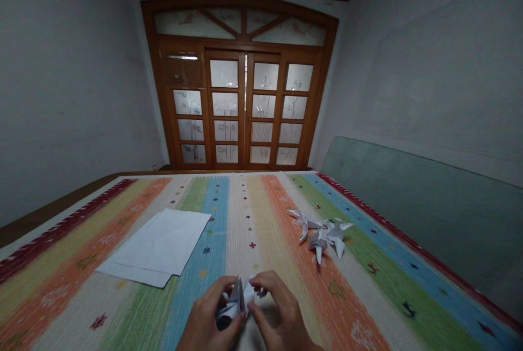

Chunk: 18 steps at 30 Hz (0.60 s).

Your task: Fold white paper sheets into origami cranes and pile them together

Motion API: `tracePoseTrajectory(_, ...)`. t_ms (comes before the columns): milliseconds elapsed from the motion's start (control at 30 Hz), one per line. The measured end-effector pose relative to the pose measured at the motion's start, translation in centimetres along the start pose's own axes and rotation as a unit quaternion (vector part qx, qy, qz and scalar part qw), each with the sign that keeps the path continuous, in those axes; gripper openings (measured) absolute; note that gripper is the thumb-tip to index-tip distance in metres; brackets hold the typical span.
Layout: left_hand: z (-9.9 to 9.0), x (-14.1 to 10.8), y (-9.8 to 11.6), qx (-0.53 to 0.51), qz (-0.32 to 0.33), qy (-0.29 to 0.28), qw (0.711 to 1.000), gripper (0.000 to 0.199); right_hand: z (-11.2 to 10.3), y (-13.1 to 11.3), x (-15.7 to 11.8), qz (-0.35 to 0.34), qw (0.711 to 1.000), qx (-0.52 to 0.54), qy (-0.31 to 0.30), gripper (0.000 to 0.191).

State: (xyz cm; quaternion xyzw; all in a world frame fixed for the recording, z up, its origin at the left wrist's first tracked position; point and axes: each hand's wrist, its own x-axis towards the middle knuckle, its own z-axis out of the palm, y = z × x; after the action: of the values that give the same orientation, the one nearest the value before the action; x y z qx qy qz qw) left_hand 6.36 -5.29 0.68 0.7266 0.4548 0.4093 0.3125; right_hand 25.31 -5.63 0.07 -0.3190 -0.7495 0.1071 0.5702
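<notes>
Left hand (pixel 208 315), right hand (pixel 278 307): fingers closed on folded white paper (pixel 235 302) from both sides, apparently keeping layers aligned. Loose sheets (pixel 157 244), spiky paper figures (pixel 322 234) lie aside on striped woven cover (pixel 245 220).

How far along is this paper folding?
Done-looking: a cluster of spiky folded paper shapes lies on the striped woven cover. In hand: the left hand and right hand hold a folded white paper piece, its folds not obviously complete. Left: a small pile of flat white paper sheets lies unfolded.
</notes>
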Motion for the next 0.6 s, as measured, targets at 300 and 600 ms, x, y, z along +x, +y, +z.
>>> tracePoseTrajectory(300, 1.6, -0.4, -0.8, 0.024, 0.04, -0.035, 0.998, 0.03, 0.4, 0.1, -0.4, 0.022, 0.998, 0.051, -0.018, 0.031)
tracePoseTrajectory(600, 1.7, -0.1, -0.7, 0.023, 0.038, -0.063, 0.997, 0.025, 0.0, 0.4, -0.3, 0.005, 0.996, 0.044, -0.072, 0.024)
